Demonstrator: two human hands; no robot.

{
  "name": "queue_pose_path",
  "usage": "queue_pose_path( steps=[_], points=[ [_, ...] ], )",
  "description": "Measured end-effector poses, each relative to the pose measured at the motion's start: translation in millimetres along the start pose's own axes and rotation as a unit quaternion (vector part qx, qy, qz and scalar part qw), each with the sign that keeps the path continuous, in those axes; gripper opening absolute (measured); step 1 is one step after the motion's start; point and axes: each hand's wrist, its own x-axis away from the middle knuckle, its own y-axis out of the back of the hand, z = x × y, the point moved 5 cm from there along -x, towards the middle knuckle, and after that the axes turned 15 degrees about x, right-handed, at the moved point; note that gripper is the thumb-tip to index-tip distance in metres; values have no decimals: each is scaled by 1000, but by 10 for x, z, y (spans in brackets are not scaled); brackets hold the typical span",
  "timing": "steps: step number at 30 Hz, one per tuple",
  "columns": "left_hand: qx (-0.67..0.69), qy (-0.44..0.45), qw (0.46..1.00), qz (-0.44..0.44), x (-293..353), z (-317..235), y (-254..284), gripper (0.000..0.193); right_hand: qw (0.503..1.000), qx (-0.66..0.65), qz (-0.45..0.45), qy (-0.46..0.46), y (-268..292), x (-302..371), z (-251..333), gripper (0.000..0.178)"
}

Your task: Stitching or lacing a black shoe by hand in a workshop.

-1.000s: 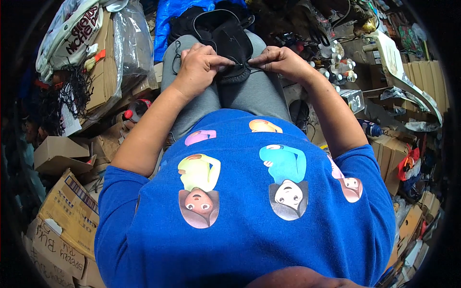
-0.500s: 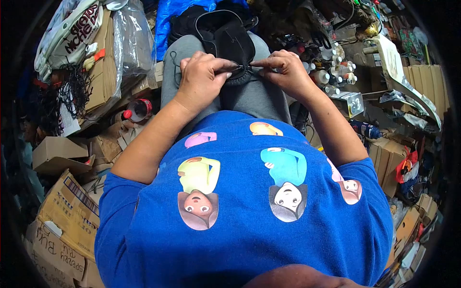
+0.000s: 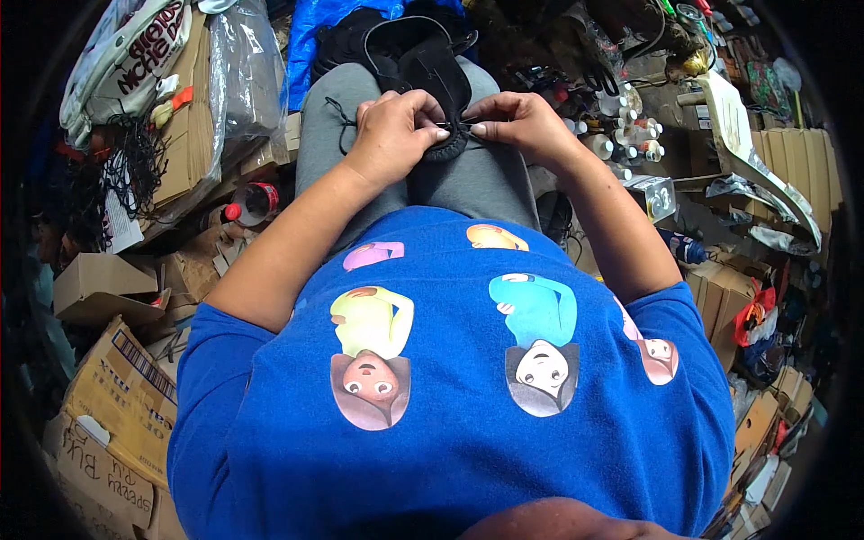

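Observation:
A black shoe upper [image 3: 436, 79] lies across my grey-trousered lap, its rounded, gathered toe [image 3: 445, 151] toward me. My left hand [image 3: 399, 133] is closed at the left edge of the toe, thumb and forefinger pinched together. From the other side my right hand [image 3: 522, 129] pinches the right edge of the toe. Something thin and dark shows between the fingertips, too small to name for certain. A thin black cord [image 3: 340, 126] hangs loosely beside my left hand, over the left thigh.
More black material [image 3: 346, 40] and a blue plastic sheet [image 3: 304, 54] lie beyond my knees. Cardboard boxes [image 3: 108, 283] and a red-capped bottle [image 3: 256, 204] are on the left. Several small bottles [image 3: 634, 135] and a pale curved frame [image 3: 733, 112] stand to the right.
Both hands stay at the toe of the shoe upper. My right hand has shifted slightly inward and its fingers have curled lower. The gathered toe now shows more clearly between the hands.

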Motion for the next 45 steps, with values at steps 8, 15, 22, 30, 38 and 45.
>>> queue_pose_path(
  steps=[8, 15, 22, 30, 38, 45],
  points=[
    [-173, -42, 980, 91, -153, -252, 70, 11, 990, 129, 59, -2, 37, -170, 223, 13],
    [-201, -65, 974, 87, -10, -255, 202, 8, 997, -37, 64, -13, 255, -71, -60, 11],
    [-147, -15, 984, 104, -111, -220, 30, 11, 998, 37, 17, 43, 281, 133, -147, 16],
    [-178, -100, 968, 145, -86, -233, -28, 8, 844, 476, -232, 91, 773, -17, 222, 20],
    [-215, -148, 953, 153, -44, -171, 46, 11, 713, 646, -13, 272, -42, 42, 730, 6],
    [-245, -176, 942, 144, 186, -137, 375, 16, 750, 591, -45, 294, 163, 64, 453, 8]
  ],
)
